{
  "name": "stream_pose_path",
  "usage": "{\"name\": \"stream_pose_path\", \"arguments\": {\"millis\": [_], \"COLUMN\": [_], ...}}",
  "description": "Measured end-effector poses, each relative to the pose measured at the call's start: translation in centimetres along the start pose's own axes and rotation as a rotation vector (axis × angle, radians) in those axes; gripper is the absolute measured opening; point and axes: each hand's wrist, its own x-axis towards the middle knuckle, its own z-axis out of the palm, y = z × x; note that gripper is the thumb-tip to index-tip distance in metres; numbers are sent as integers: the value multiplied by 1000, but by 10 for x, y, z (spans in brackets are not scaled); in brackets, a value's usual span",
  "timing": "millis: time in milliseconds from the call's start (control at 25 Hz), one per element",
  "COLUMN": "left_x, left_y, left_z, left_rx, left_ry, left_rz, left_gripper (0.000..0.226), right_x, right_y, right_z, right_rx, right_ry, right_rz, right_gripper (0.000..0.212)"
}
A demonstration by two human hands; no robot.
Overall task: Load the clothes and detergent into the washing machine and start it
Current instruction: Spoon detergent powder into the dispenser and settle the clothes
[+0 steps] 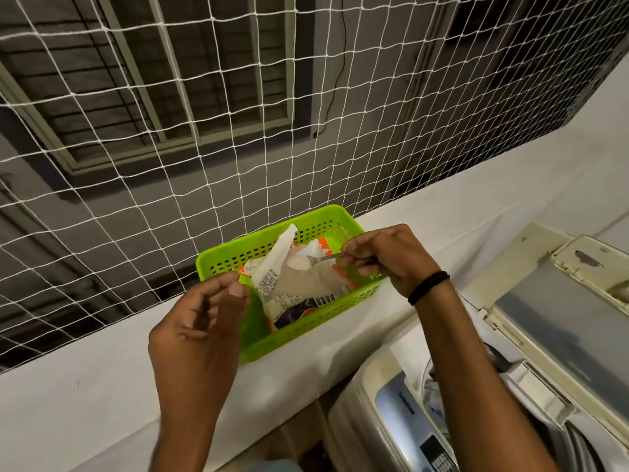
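A bright green perforated basket (308,330) stands on the white ledge and holds an opened detergent packet (299,284), white with orange and black print. My right hand (384,257) pinches the handle of a metal spoon (323,258) whose bowl sits at the packet's mouth. My left hand (200,321) hovers at the basket's left side, fingers loosely curled near the packet's edge, holding nothing that I can see. At the lower right is the top-loading washing machine (401,413) with its lid (558,318) raised; clothes show dimly inside the drum (439,396).
A white safety net (238,114) spans the opening behind the ledge (102,386), with a building wall and window grille beyond. The machine's control panel (439,454) is at the bottom edge. A black band circles my right wrist.
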Motion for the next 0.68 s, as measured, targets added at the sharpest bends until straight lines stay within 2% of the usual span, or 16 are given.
{"name": "stream_pose_path", "arguments": {"millis": [160,360,480,680], "left_x": [-5,-11,-16,-22], "left_y": [7,11,13,12], "left_z": [8,19,21,20], "left_rx": [-15,-6,-11,2], "left_ry": [-29,-55,-47,-19], "left_rz": [0,25,30,25], "left_gripper": [14,13,13,12], "right_x": [-11,-15,-15,-12], "right_y": [2,2,4,12], "right_z": [-15,-13,-7,6], "right_rx": [130,151,97,-126], "right_ry": [18,56,109,200], "right_rz": [31,-2,-70,-169], "right_gripper": [14,15,12,13]}}
